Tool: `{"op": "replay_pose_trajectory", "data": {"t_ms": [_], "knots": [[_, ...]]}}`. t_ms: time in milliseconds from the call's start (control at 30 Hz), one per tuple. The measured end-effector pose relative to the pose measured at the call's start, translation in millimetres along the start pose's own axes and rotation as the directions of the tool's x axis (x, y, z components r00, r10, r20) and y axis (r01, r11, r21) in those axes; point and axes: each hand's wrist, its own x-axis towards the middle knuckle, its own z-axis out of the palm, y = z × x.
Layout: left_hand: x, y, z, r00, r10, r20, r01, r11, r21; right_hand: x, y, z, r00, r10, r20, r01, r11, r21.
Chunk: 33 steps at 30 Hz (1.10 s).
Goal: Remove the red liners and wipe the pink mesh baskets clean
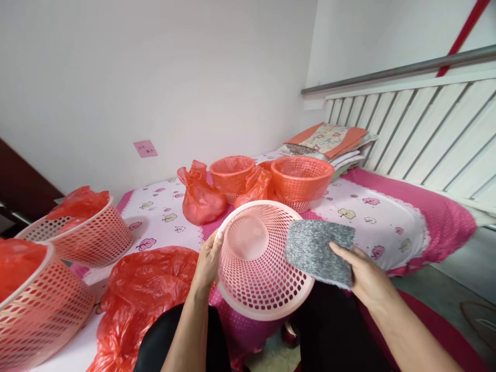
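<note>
A pink perforated plastic basket (259, 268) lies tilted on its side in front of me, its open mouth turned toward me. My left hand (208, 260) grips its left rim. My right hand (362, 271) holds a grey fuzzy cloth (318, 249) pressed against the basket's right rim, fingers spread over the cloth.
Two orange-lined baskets (303, 178) and a knotted red bag (199, 199) sit further back on the pink bedsheet (372, 217). Two pink baskets with red bags (83, 232) stand at left, a loose red plastic bag (147, 284) near me. Folded bedding (329, 142) lies by the slatted rail.
</note>
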Motion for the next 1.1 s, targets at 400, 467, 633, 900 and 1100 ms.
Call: {"op": "replay_pose_trajectory", "data": {"t_ms": [400,467,633,900,1100], "knots": [[1.4,-1.5,-15.9,0.999,0.027,0.02,-0.029,0.991,0.131,6.3,14.6,7.0,0.983,-0.172,0.071,0.184,0.841,-0.509],[1.1,0.6,-21.2,1.0,0.02,0.007,-0.021,0.99,0.14,3.3,17.4,9.0,0.985,-0.166,0.049,0.169,0.859,-0.484],[-4.5,0.8,-23.5,0.991,-0.069,0.111,0.059,0.994,0.097,-2.4,31.8,9.4,0.995,-0.096,0.031,0.101,0.924,-0.369],[-9.8,-2.6,-39.0,0.998,-0.003,-0.055,0.006,0.999,0.044,-31.9,40.9,22.6,0.997,0.002,0.076,0.012,0.985,-0.173],[-11.9,6.1,-46.3,0.998,-0.013,-0.059,0.013,1.0,0.004,-48.9,58.3,18.1,0.974,0.022,0.226,0.031,0.973,-0.227]]}}
